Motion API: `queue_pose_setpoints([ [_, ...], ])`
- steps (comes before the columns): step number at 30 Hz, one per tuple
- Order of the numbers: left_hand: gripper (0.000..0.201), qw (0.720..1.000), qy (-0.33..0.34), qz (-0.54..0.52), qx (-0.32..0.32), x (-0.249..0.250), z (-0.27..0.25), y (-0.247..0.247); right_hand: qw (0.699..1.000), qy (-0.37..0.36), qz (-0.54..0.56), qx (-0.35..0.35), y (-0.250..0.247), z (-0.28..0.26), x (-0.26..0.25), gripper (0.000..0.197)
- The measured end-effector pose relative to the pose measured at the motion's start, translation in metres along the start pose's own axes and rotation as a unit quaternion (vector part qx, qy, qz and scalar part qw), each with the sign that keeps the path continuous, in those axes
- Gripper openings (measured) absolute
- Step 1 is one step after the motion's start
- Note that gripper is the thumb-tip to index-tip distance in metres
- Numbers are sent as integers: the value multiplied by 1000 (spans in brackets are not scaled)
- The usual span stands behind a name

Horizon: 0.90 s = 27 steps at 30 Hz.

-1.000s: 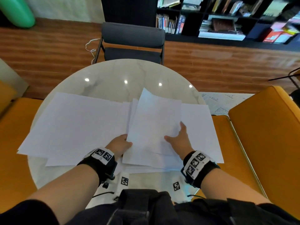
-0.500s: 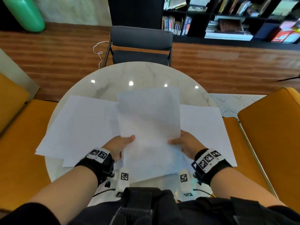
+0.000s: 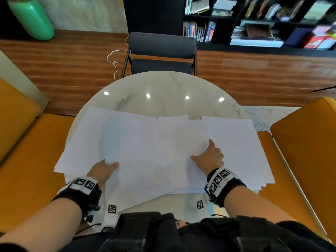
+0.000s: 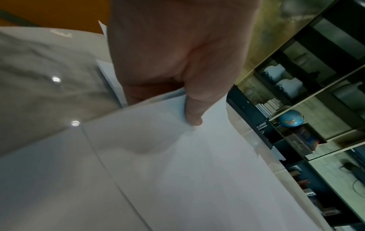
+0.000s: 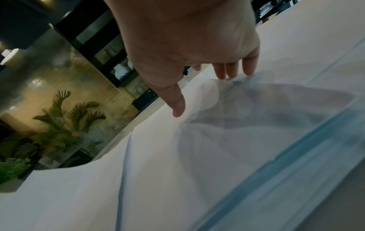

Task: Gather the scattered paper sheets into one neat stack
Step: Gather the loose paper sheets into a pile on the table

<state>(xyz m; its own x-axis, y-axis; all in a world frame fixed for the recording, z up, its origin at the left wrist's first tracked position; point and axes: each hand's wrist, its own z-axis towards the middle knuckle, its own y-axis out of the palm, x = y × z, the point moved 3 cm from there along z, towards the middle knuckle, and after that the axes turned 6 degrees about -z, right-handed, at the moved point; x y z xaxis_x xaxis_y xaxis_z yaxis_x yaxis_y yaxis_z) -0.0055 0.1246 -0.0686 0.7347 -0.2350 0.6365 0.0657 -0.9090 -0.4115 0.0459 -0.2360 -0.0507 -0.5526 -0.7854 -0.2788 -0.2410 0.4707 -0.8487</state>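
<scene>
Nearest the viewer, the left hand (image 3: 103,170) pinches the near corner of a bundle of sheets (image 3: 138,160), thumb (image 4: 192,112) on top and the other fingers tucked beneath the paper; the bundle lies over the near left part of the table (image 3: 163,88), its near edge past the rim. The right hand (image 3: 209,157) rests flat on the paper with fingers (image 5: 247,65) extended and spread, fingertips touching a sheet, gripping nothing. Under and beside the right hand lies a second, fanned stack (image 3: 236,151), reaching the right rim. Further sheets (image 3: 81,142) spread leftward, overlapping. Beyond the paper the marble tabletop is bare. Orange seats (image 3: 305,142) flank the table; a dark chair (image 3: 161,51) stands at its far side, with bookshelves (image 3: 254,20) behind.
</scene>
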Motion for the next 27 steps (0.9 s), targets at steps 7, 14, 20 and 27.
queue_pose_setpoints([
  [7, 42, 1000, 3, 11, -17, 4, -3, -2, 978, 34, 204, -33, 1, 5, -11, 86],
  [14, 43, 999, -8, 14, -50, 4, 2, -6, 994, -12, 73, -79, 3, -12, -26, 39],
  [20, 39, 998, -4, 28, -62, 6, -2, -12, 961, -33, 268, 57, -30, -9, -24, 15],
  [27, 34, 996, -14, -15, -90, 5, -1, -20, 887, -12, 431, 163, -80, -16, -28, 36],
])
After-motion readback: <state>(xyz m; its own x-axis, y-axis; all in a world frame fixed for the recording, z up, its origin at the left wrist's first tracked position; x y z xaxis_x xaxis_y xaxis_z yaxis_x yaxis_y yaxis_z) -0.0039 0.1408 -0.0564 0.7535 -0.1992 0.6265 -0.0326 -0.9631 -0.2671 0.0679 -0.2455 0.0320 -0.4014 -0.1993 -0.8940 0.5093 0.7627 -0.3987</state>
